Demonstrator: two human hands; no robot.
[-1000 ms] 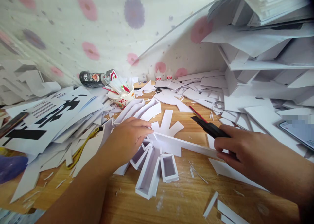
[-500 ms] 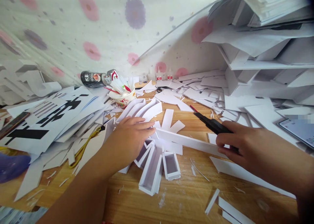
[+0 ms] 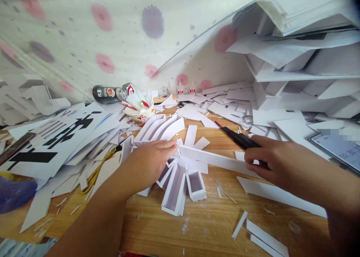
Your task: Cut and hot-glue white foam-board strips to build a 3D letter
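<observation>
My left hand lies over a white foam board letter shape with raised curved walls, its fingers closed together at the near end of a long white strip. The thumb is hidden. Below the fingers, open box-like strokes of the same shape point toward me. In my right hand is a black utility knife, its tip pointing up and left, clear of the shape. The strip's right end passes behind the right fingers; whether they touch it I cannot tell.
Loose white offcuts lie on the wooden table. A paper cup of sticks, a dark bottle and two glue bottles stand or lie behind. Yellow-handled scissors are left, a phone right, stacked letters back right.
The view has shifted slightly, bringing more of the phone into sight. Both hands keep nearly the same place against the shape and strip; the knife is still held.
</observation>
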